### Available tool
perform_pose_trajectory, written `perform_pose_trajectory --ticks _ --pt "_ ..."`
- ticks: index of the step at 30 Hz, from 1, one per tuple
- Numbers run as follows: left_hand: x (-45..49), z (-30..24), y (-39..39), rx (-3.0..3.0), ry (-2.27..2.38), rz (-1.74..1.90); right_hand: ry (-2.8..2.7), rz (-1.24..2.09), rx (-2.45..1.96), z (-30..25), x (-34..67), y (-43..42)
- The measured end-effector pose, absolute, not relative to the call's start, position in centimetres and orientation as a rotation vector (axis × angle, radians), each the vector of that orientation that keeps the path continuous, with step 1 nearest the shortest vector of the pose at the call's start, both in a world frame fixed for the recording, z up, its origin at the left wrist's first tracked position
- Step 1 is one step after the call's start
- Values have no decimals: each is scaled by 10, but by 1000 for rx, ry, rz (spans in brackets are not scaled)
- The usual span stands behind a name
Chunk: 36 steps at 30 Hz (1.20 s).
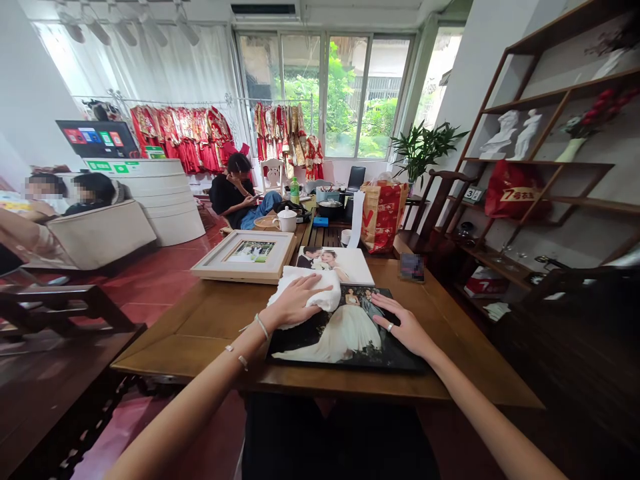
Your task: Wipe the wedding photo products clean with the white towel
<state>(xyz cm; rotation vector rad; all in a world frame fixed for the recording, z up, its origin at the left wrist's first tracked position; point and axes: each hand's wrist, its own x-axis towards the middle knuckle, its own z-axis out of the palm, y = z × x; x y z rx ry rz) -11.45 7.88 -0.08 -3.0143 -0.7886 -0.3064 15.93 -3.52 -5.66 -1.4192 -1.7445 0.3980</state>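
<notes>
A large glossy wedding photo panel (345,333) lies flat on the wooden table (210,320) in front of me. My left hand (295,301) presses a white cloth (310,283) onto the panel's upper left part, fingers curled over it. On the panel's right side my right hand (403,325) lies flat, its fingers spread and a ring on one of them. A second photo panel (345,265) lies just beyond, partly under the cloth.
A framed photo (247,255) lies at the table's far left. A small card stand (411,267) stands to the right. Farther along are a teapot (287,219), a red bag (383,215) and tea ware. People sit at left and behind. Shelves (550,167) line the right wall.
</notes>
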Motion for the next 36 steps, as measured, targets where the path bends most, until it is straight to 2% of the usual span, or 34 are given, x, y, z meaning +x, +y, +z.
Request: perform_pose_trajectory --ticks 4,13,20,26,30,36 --pt "-122 -3 61 -3018 -808 -295 -1726 398 -1436 -58 157 -34" --pt "-149 -2 -40 -3147 -780 -264 -1722 356 -1421 -60 151 -29" --pt "-137 18 28 -3061 -927 -291 -1778 358 -1447 -42 144 -38" --pt "-118 9 76 -2929 -934 -290 -1752 348 -1437 -45 147 -38" --pt "-118 -2 57 -2923 -931 -301 -1730 344 -1431 -52 155 -33" --pt "-126 -7 -30 -3045 -886 -269 -1714 340 -1427 -57 166 -39"
